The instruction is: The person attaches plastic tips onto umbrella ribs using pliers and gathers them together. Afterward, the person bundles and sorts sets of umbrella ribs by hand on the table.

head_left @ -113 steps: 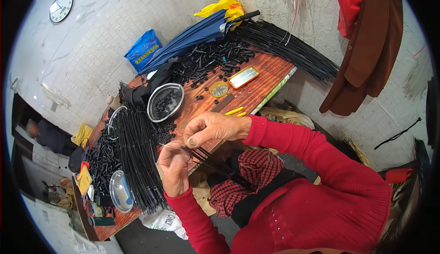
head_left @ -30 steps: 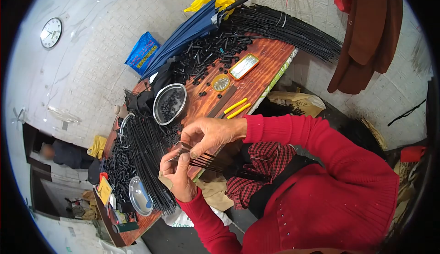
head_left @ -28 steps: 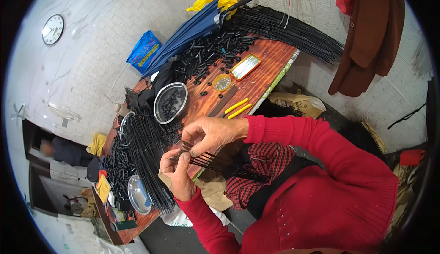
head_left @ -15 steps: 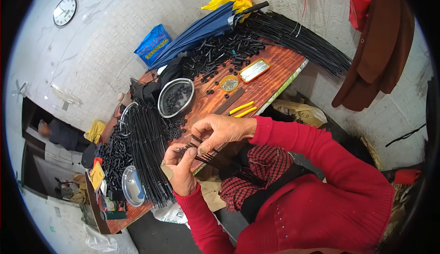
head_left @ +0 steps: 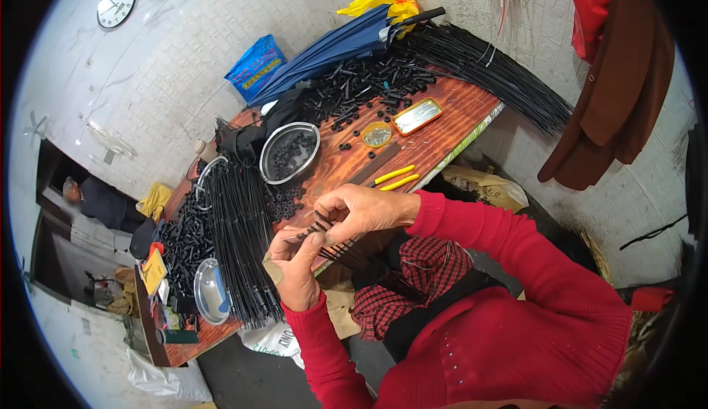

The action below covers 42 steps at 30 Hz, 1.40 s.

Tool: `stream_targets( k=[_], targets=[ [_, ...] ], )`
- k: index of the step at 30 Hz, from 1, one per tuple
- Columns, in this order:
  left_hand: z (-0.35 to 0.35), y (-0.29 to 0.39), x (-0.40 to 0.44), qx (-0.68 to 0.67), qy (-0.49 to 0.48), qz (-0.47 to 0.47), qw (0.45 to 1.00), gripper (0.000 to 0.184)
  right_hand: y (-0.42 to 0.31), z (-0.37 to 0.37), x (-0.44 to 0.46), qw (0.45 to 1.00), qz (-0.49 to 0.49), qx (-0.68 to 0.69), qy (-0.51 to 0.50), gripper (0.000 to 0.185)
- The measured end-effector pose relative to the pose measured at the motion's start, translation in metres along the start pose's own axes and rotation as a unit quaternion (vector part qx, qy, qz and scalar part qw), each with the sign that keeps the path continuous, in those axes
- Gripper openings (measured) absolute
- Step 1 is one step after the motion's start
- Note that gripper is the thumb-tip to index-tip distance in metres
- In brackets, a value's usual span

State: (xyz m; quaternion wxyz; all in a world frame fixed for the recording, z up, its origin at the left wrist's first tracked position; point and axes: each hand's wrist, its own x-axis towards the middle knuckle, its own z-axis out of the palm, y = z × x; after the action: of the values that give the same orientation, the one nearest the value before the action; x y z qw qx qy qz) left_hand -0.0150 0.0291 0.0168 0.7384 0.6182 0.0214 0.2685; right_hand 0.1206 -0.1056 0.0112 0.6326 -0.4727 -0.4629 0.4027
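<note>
Both hands meet in front of the lap, around the ends of several thin black rods (head_left: pixel 344 252), which look like umbrella ribs. My left hand (head_left: pixel 296 269) is closed on the rod ends, with thumb and fingers pinched and a tan patch at the thumb's base. A thin, shiny wire-like piece shows at its fingertips. Opposite it, my right hand (head_left: pixel 366 211) pinches the same rods from above with its fingers curled. The rods trail down toward the checked cloth (head_left: pixel 435 269) on the lap. Fingers partly hide the rod ends.
A long bundle of black rods (head_left: pixel 240 239) lies on the wooden table (head_left: pixel 442 129), beside a metal-rimmed bowl (head_left: pixel 290 153) of small black parts. Yellow-handled pliers (head_left: pixel 398 178), a tin (head_left: pixel 417 116) and a blue umbrella (head_left: pixel 324 55) lie farther back. A person (head_left: pixel 103 202) is at far left.
The view has shifted slightly, so the table and wall appear a little farther right. Both hands stay together on the rods, whose ends show more spread between the fingers.
</note>
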Motion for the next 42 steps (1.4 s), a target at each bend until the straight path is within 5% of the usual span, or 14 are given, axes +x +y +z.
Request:
stream_targets(
  k=[13,21,27,34,36,39,42],
  targets=[
    [-0.006,-0.001,0.004,0.023,0.01,0.002,1.0,0.014,0.012,0.003,0.005,0.999,0.003,0.049,-0.007,0.031],
    [0.001,-0.002,0.019,0.048,0.011,-0.018,0.999,0.01,0.02,0.001,0.003,0.993,-0.073,-0.004,0.098,0.016],
    [0.003,-0.003,0.014,0.033,-0.075,-0.029,0.996,0.023,0.016,-0.013,-0.011,0.997,-0.064,0.017,0.041,0.02],
    [0.018,0.006,-0.011,0.041,-0.061,-0.046,0.996,0.044,-0.014,-0.009,-0.048,0.998,-0.046,-0.017,0.037,0.014],
    [0.017,0.006,-0.017,0.058,-0.035,-0.066,0.996,0.038,-0.018,-0.008,-0.063,0.997,-0.061,-0.025,0.036,0.015],
    [0.007,0.005,-0.02,0.106,-0.141,0.006,0.984,0.024,-0.018,-0.015,-0.08,0.985,-0.161,-0.007,-0.067,0.013],
    [-0.003,0.001,-0.03,0.075,-0.093,0.02,0.993,0.021,-0.014,-0.02,-0.088,0.957,-0.244,0.024,-0.154,0.02]
  ],
)
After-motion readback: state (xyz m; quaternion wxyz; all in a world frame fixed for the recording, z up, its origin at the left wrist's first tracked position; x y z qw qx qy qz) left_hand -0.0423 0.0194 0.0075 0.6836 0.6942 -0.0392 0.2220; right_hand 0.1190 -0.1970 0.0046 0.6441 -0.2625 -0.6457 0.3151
